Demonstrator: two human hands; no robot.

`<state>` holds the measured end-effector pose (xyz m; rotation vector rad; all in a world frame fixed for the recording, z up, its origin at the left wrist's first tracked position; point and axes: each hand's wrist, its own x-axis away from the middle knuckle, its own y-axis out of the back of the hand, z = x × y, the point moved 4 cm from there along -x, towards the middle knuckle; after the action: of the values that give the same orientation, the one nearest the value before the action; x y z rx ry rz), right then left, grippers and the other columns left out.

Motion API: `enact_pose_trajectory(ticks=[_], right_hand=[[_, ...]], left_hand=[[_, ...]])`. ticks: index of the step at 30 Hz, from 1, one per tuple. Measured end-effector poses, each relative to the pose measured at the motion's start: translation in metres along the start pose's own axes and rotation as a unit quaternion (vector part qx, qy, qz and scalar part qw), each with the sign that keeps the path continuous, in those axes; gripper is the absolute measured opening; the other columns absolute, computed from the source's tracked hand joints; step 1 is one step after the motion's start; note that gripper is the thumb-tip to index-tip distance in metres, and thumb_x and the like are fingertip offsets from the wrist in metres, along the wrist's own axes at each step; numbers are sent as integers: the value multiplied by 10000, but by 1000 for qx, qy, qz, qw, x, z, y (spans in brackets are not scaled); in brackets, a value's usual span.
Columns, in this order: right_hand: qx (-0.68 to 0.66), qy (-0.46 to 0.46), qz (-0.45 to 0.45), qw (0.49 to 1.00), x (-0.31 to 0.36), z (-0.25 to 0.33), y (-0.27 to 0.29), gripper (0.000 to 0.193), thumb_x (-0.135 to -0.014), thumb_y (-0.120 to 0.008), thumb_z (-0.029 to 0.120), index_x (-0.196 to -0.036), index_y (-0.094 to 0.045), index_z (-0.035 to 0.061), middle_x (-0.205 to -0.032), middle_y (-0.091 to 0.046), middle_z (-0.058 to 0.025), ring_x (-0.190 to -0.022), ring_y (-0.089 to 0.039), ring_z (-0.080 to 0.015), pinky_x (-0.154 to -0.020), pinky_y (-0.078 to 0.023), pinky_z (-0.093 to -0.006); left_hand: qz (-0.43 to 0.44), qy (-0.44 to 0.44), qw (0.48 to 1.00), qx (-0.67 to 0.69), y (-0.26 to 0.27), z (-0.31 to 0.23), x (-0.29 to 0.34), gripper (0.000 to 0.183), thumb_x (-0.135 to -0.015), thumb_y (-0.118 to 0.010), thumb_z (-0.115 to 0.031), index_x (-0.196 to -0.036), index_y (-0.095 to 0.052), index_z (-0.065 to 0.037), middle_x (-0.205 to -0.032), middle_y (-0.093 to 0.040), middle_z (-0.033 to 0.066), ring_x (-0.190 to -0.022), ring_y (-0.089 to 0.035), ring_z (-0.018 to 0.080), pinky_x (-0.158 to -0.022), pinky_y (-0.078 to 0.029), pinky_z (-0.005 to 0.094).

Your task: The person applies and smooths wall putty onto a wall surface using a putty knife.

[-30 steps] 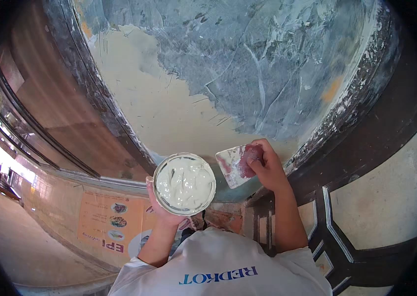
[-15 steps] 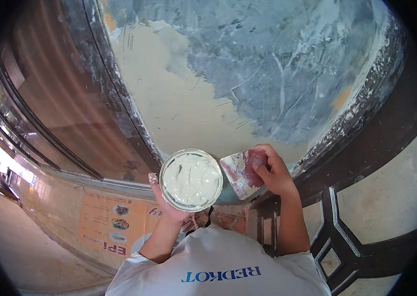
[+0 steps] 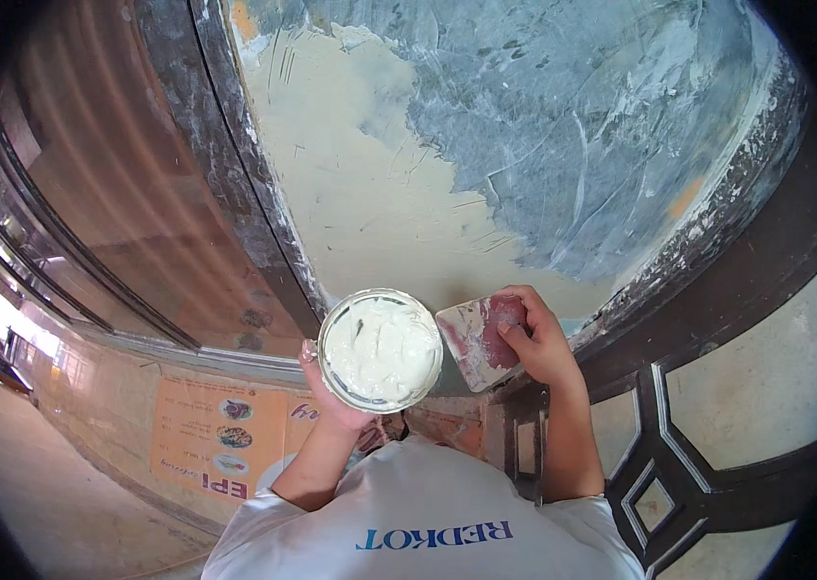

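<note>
The tub [image 3: 380,408] of whitish paste [image 3: 379,350] is held from its left and underside by the left hand [image 3: 336,408]; most of that hand's fingers are hidden beneath it. The flat red-and-white spreader [image 3: 479,338] is gripped by the right hand [image 3: 542,343], its thumb laid across the face. Compared with a second ago, the spreader is held lower beside the tub, and more of its red face is shown. The wall [image 3: 573,126] is seen shifted rightward, while its pale coat [image 3: 331,184] is left unchanged in outline.
</note>
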<state>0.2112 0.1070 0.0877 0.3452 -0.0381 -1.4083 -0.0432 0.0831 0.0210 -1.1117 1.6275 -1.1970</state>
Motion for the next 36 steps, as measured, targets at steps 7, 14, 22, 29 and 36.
enact_pose_trajectory(ticks=[7,14,22,29,36], right_hand=[[10,2,-16,1000,1,6,0,387,-842,-567,5,-1218,-500,67,-1030,-592,-57,-905,-559,-128,-797,-466,-277],[12,12,-17,1000,2,5,-3,374,-849,-550,-8,-1213,-509,66,-1026,-577,-46,-912,-535,-114,-810,-451,-263],[7,24,-10,1000,3,15,-5,356,-855,-545,-16,-1202,-518,56,-1013,-578,-36,-893,-531,-102,-799,-450,-260],[29,-5,-19,999,-1,17,-5,262,-870,-527,-14,-1119,-581,43,-907,-603,-13,-791,-526,-72,-727,-444,-231],[21,-60,49,997,-4,17,-22,207,-856,-534,16,-1042,-625,30,-780,-629,-38,-657,-550,-81,-604,-464,-262]], left_hand=[[-42,-2,999,22,8,-1,0,777,-861,-379,-657,-1421,-384,-117,-1468,-360,154,-1307,-387,384,-1066,-330,559],[-17,1,1000,24,4,0,0,812,-841,-398,-678,-1418,-384,-107,-1469,-355,166,-1313,-378,391,-1057,-333,576],[-24,4,1000,7,16,3,6,713,-850,-410,-561,-1387,-429,-92,-1415,-435,166,-1265,-441,392,-1035,-377,555],[-53,-54,997,-34,20,8,6,733,-815,-437,-533,-1372,-431,-57,-1395,-457,161,-1256,-457,369,-1036,-398,518],[-106,-169,970,-141,36,8,15,782,-809,-413,-560,-1405,-370,-56,-1416,-421,161,-1271,-443,359,-1051,-392,493]])
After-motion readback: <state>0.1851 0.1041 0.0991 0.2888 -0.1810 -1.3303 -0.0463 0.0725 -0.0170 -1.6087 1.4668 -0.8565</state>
